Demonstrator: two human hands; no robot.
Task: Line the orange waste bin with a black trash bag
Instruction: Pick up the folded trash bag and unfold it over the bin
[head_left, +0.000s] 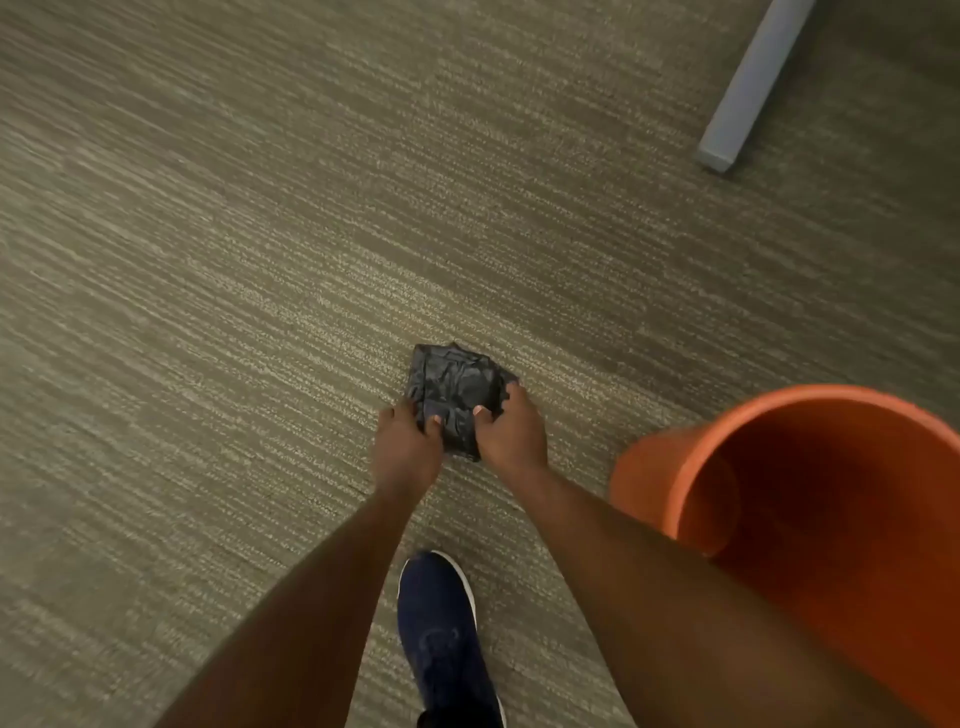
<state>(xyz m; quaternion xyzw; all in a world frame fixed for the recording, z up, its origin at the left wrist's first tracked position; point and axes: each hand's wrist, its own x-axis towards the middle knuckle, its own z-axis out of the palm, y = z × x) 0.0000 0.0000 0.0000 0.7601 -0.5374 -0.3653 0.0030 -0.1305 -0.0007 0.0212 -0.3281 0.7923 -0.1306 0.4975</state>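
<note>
**Folded bag in both hands, bin waiting unlined**

The black trash bag (453, 395) is a compact, crinkled folded square, held low over the carpet (208, 312) in front of the person. The left hand (404, 447) pinches its near-left edge, thumb on top and fingers beneath; the right hand (511, 434) pinches the near-right edge the same way. Each grip is clenched on the plastic, the two thumbs close together.

The step in hand looks like unfolding. To do it well, keep one hand fixed on a single layer and let the other peel the folds apart, then shake the bag downward so it drops to full length. The open mouth must be found before going to the bin; rubbing the two layers between thumb and fingers should separate them. Thin film clings, so short, firm pulls will likely serve better than one long tug, which could tear it.

The orange waste bin (649, 483) stands near right, just beside the right forearm. Its mouth faces the camera; the visible interior is bare orange with nothing in it and no liner over the rim.

A navy shoe (439, 629) is planted near, between the arms. A grey furniture leg (748, 88) stands far right.
</note>
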